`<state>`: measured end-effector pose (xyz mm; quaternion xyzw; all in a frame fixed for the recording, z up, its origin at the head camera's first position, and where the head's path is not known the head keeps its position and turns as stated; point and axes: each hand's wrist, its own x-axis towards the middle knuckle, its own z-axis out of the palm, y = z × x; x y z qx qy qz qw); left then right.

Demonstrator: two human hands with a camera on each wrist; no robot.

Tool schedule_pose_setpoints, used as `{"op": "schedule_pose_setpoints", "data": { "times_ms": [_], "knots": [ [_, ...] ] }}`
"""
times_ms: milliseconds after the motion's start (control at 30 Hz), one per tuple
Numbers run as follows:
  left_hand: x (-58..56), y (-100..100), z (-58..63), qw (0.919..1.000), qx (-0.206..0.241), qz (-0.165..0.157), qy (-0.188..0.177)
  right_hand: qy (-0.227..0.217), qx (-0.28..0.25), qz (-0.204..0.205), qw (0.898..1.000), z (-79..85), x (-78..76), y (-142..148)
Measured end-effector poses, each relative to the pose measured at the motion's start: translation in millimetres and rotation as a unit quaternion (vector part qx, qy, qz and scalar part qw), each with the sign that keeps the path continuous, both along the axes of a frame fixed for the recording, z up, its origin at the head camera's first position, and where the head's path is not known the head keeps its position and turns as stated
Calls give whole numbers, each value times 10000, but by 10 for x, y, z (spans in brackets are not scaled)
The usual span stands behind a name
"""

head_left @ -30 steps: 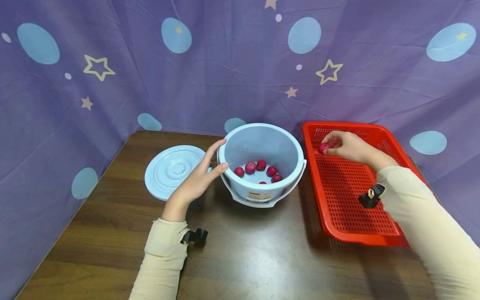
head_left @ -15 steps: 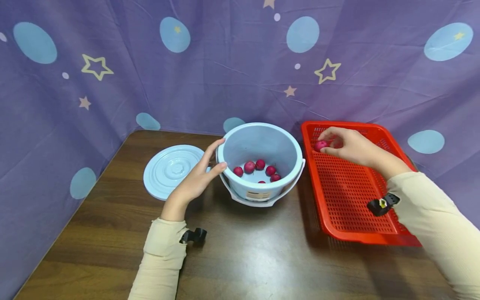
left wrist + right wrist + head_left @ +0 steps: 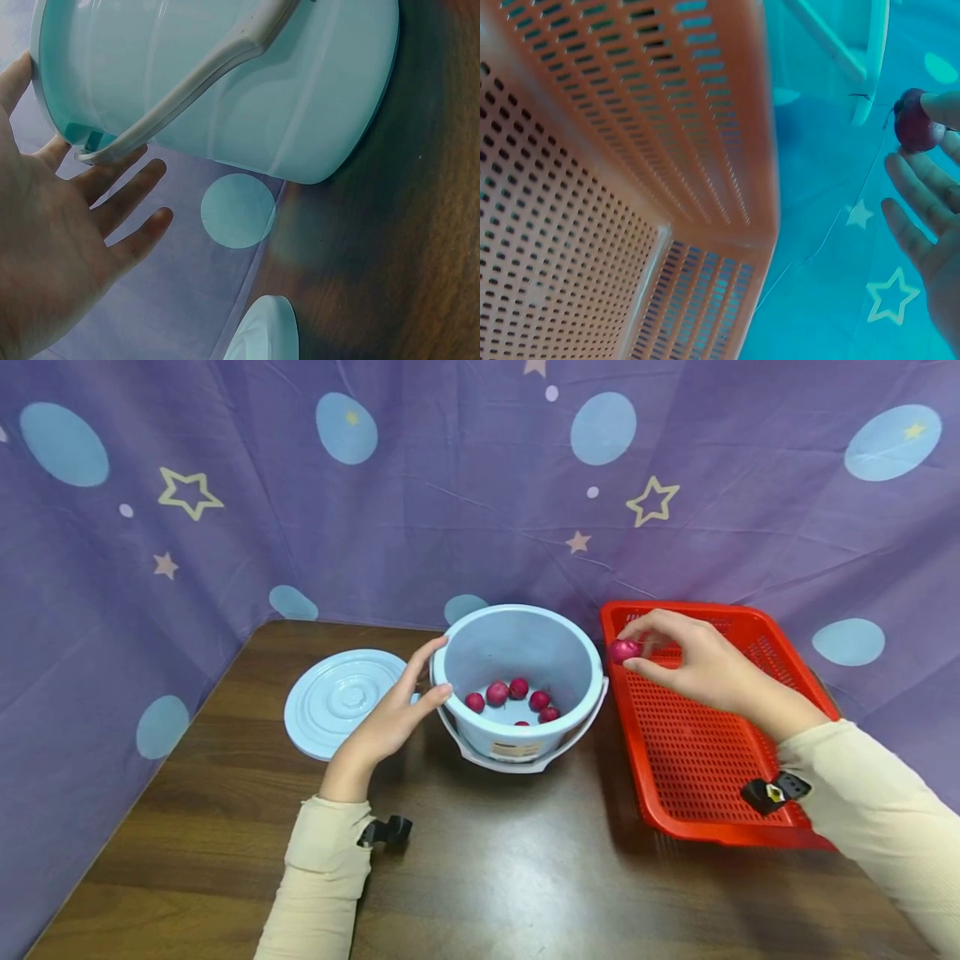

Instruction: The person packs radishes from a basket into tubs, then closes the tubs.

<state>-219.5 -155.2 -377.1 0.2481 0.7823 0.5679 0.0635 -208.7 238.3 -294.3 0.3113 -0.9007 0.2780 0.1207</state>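
Observation:
In the head view, a light-blue bucket [image 3: 517, 631] stands mid-table with several red radishes [image 3: 497, 693] on its bottom. My left hand [image 3: 381, 727] rests against the bucket's left rim, thumb and index finger spread along it. The left wrist view shows its other fingers extended beside the bucket wall [image 3: 247, 127] and handle [image 3: 187, 97]. With thumb and fingertips my right hand [image 3: 701, 664] pinches one radish [image 3: 625, 650], held over the left rim of a red basket [image 3: 639, 760]. A thin root trails from that radish [image 3: 916, 124] in the right wrist view.
A round light-blue lid [image 3: 322, 710] lies on the wooden table [image 3: 465, 860], left of the bucket. The bucket's handle [image 3: 517, 767] hangs down at the front. Behind the table hangs a purple curtain [image 3: 420, 527] with stars and dots.
My right hand has lifted the radish and carried it left, from inside the basket to above its left rim. My left hand stays at the bucket rim.

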Motion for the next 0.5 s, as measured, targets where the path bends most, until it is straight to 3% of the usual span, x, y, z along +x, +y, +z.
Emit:
{"op": "schedule_pose_setpoints", "data": {
  "times_ms": [167, 500],
  "knots": [
    [8, -1, 13, 10000, -79, 44, 0, 140, -116, 227, 9996, 31, 54, -110],
    [3, -1, 21, 9999, -123, 46, 11, -41, -79, 335, 9994, 63, 36, -364]
  ]
}}
